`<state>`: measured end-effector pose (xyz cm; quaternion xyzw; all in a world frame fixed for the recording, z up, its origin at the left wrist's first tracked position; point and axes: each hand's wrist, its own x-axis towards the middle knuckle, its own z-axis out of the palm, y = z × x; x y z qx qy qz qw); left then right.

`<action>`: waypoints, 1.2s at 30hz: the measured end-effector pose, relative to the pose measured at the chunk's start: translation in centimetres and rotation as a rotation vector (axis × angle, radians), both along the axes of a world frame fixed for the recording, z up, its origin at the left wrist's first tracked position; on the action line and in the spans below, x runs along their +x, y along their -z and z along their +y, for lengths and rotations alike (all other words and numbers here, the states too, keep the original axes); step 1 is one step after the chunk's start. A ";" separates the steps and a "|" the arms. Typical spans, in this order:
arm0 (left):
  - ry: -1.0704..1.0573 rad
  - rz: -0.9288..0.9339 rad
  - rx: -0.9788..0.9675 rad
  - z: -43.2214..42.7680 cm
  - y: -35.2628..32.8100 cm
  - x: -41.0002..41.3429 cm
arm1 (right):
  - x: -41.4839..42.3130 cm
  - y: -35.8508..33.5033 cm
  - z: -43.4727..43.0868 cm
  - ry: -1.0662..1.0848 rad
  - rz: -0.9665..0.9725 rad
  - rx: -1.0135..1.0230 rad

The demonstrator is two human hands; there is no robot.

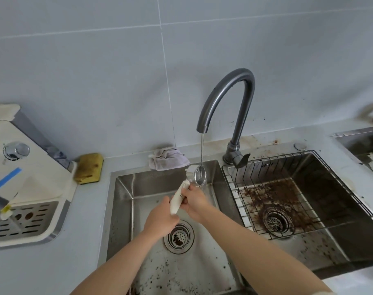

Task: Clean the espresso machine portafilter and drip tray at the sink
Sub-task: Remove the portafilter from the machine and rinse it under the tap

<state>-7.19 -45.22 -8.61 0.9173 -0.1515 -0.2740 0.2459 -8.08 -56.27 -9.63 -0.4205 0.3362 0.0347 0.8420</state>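
Over the left sink basin [126,188] I hold the portafilter [199,173] by its cream handle, its round metal basket tilted up under the water stream from the grey faucet [228,99]. My left hand [160,218] grips the lower end of the handle. My right hand [195,202] grips the handle nearer the basket. The espresso machine [21,167] stands on the counter at the left, with its slotted drip tray [24,222] still seated at its base.
A yellow sponge [88,168] and a crumpled grey cloth [168,158] lie behind the left basin. The right basin holds a wire rack [287,192] with coffee grounds spread around its drain [275,220]. Grounds also speckle the left basin near its drain [178,236].
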 end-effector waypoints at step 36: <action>0.039 0.639 -0.381 -1.7 -0.4 -0.8 | -2.4 -1.0 -3.5 -0.152 0.200 -0.320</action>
